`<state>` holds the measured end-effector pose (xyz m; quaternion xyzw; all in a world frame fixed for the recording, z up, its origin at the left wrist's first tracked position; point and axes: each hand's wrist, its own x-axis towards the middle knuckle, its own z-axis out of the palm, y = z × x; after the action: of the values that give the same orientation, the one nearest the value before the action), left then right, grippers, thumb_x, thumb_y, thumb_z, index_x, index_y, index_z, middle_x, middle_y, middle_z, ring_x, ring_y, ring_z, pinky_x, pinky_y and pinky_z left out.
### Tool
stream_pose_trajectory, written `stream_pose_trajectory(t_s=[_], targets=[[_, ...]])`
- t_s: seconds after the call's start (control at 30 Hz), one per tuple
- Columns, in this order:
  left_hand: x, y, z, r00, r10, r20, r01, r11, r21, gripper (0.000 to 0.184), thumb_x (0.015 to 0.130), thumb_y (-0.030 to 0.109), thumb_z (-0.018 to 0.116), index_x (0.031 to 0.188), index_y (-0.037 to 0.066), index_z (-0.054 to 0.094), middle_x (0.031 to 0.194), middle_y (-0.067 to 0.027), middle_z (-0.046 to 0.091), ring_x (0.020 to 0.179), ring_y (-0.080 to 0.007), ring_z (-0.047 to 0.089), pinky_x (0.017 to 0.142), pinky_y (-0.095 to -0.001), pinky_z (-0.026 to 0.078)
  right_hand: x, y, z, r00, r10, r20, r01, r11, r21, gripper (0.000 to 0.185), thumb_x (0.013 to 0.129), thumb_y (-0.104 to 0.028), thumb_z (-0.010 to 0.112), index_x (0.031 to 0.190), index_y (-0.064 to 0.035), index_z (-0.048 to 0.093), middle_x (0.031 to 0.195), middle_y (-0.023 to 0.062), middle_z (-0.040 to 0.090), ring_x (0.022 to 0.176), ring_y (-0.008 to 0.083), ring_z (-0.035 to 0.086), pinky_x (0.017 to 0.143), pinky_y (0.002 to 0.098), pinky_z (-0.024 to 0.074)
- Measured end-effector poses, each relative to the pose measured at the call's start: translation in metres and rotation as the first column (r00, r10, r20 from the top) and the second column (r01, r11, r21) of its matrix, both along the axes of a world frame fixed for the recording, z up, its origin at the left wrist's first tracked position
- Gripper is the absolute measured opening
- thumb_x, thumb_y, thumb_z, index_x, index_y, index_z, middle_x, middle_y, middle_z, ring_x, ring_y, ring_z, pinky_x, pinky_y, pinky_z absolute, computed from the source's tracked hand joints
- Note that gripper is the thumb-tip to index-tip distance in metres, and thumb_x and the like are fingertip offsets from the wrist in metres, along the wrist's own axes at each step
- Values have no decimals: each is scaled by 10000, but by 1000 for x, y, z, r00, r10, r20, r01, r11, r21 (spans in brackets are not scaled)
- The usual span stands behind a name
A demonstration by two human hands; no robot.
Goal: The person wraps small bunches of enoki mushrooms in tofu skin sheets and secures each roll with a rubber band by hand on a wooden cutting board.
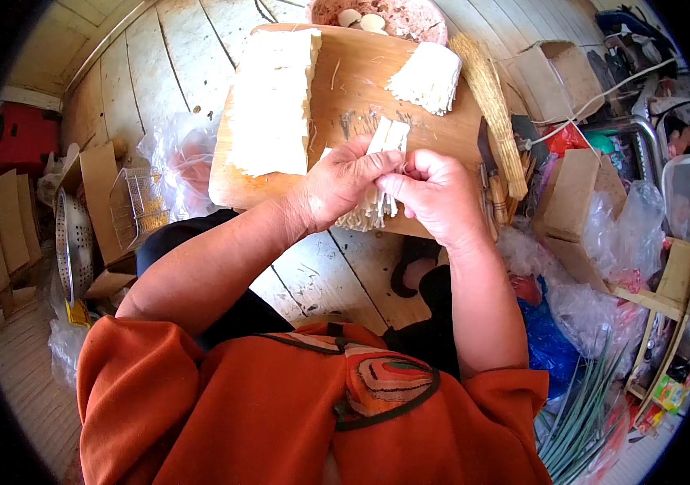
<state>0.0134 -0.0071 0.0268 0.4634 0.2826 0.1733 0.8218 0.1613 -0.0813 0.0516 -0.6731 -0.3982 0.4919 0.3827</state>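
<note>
My left hand (343,179) is closed round a bundle of white strips (389,136) over the near edge of a wooden board (361,69). The strips' loose ends hang below my fingers. At the bundle's right side my right hand (436,187) is pinched, thumb against fingers; what lies in the pinch is too small to make out. A thick stack of white sheets (268,105) covers the board's left part. Near the far right corner rests another bundle of white strips (428,78), its cut ends fanned toward me.
Beyond the board is a pinkish basin (430,20) with pale shell-like pieces. A straw whisk (486,97) lies along the board's right side. Cardboard boxes (575,190) and plastic bags crowd the right; a metal colander (74,242) and wire basket (141,202) stand left. Green stalks (575,428) lie lower right.
</note>
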Motion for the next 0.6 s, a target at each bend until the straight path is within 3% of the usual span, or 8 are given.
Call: stream_pose_trajectory(t_s=[0.1, 0.23, 0.3, 0.33, 0.43, 0.5, 0.53, 0.6], targets=[[-2, 1, 2, 996, 4, -92, -3, 1000, 3, 370, 943, 324, 536, 1172, 33, 533, 1034, -47, 599, 999, -123, 537, 908, -271, 417, 2, 0, 13, 985, -10, -173, -2, 998, -64, 197, 817, -181, 711, 801, 8, 659, 686, 6, 623, 594, 57, 533, 523, 229, 432], [-3, 1, -1, 995, -3, -95, 7, 999, 46, 383, 955, 335, 510, 1197, 38, 513, 1058, -40, 581, 995, -117, 527, 907, -260, 412, 2, 0, 8, 987, -7, -162, -7, 996, -89, 191, 827, -181, 691, 811, 7, 661, 692, 8, 630, 590, 70, 542, 530, 245, 444], [-2, -1, -4, 994, 17, -107, -10, 998, 66, 386, 959, 335, 506, 1208, 39, 503, 1068, -39, 573, 1002, -114, 520, 910, -261, 409, 0, 0, -2, 1000, -5, 31, 5, 1000, 14, 183, 810, -179, 697, 811, 1, 659, 667, 5, 622, 563, 70, 532, 514, 261, 443], [-1, -3, -4, 992, 36, -118, -25, 996, 86, 390, 962, 335, 503, 1219, 41, 493, 1078, -39, 565, 1008, -112, 514, 912, -263, 406, -1, -1, -3, 999, -5, 32, 4, 1000, 14, 183, 810, -179, 697, 811, 1, 659, 667, 5, 622, 563, 70, 532, 514, 261, 443], [1, -8, -1, 996, 83, -27, -78, 984, 160, 388, 968, 327, 500, 1230, 42, 481, 1077, -36, 554, 1013, -106, 501, 913, -260, 400, -5, 0, -1, 976, -17, 216, 10, 999, 33, 189, 798, -192, 681, 805, -5, 658, 640, 57, 638, 553, 132, 583, 535, 309, 470], [6, -10, -11, 995, 94, -17, -88, 968, 236, 390, 968, 331, 503, 1226, 39, 482, 1051, -31, 558, 988, -107, 508, 902, -263, 408, -13, 2, 7, 899, -31, 437, 27, 1000, 17, 211, 796, -216, 657, 794, -5, 654, 657, 130, 650, 591, 223, 635, 578, 350, 490], [8, -11, -15, 994, 105, -6, -98, 945, 312, 393, 968, 335, 506, 1223, 36, 483, 1025, -26, 562, 964, -109, 515, 891, -266, 415, -15, 2, 7, 899, -31, 437, 27, 1000, 15, 211, 796, -216, 657, 794, -5, 654, 657, 130, 650, 591, 223, 635, 578, 350, 490], [8, -10, -19, 995, 101, -18, -93, 964, 248, 381, 969, 326, 504, 1214, 35, 485, 1000, -23, 566, 933, -107, 519, 865, -266, 424, -19, 2, 7, 878, -7, 479, -2, 1000, 18, 220, 804, -225, 634, 798, -7, 657, 719, 171, 658, 641, 287, 653, 617, 378, 500]])
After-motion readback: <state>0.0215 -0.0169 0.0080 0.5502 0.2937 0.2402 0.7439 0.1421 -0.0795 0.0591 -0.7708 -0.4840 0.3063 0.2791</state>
